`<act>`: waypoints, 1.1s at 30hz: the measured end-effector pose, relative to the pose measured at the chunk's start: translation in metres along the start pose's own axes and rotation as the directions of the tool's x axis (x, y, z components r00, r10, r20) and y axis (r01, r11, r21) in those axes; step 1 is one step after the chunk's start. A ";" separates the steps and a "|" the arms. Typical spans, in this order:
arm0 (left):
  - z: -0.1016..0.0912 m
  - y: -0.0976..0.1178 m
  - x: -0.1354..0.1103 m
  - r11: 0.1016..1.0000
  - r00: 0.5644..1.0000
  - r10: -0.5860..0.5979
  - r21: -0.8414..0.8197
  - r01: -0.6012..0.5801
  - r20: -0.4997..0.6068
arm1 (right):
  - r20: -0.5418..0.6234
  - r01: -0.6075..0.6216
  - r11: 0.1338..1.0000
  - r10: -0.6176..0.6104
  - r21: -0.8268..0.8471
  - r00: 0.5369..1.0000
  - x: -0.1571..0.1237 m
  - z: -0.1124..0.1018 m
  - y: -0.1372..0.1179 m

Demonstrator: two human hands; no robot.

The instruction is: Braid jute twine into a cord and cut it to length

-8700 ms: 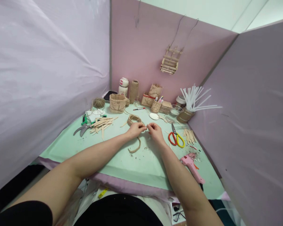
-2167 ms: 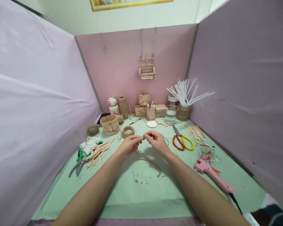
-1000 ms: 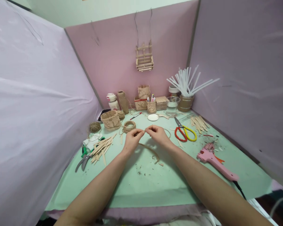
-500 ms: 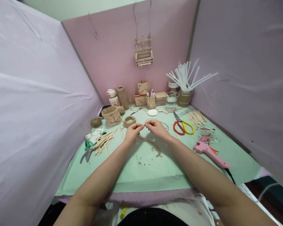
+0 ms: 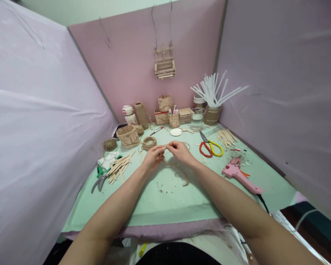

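Pinching a bit of twine between the fingertips of left hand and right hand, narrow on both sides, just near and right of the twine coil. Seemingly mid-work: can see a loose cord to the near right of the coil (frayed-looking at the tip), but cannot tell whether joined to the pinched bit. Judged undone as yet: the fine fingertip work. Leaving untouched the scissors, right of the coil, and the glue gun, farther right and nearer
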State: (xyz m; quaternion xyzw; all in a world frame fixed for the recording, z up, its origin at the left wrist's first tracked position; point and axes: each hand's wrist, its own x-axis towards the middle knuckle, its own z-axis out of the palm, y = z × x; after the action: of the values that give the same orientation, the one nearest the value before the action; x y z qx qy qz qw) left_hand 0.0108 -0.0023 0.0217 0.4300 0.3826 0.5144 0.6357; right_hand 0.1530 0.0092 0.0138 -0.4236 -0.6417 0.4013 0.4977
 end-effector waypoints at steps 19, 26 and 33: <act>-0.004 -0.014 0.005 0.955 0.959 0.219 0.243 -0.172 -0.182 | -0.140 0.122 0.976 -0.148 -0.183 0.979 -0.005 0.000 -0.007; -0.002 -0.011 0.005 0.947 0.952 0.218 0.280 -0.154 -0.214 | -0.110 0.227 0.933 -0.266 -0.280 0.958 -0.007 0.004 -0.004; -0.005 0.008 0.001 0.928 0.940 -0.337 -0.153 0.340 0.049 | 0.007 0.411 0.860 -0.429 -0.302 0.903 -0.013 0.004 -0.008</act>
State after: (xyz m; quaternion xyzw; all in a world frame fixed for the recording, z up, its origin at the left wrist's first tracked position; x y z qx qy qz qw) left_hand 0.0035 0.0000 0.0272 0.3110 0.4016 0.4213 0.7513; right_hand 0.1494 -0.0056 0.0169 -0.3552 -0.7559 0.1693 0.5233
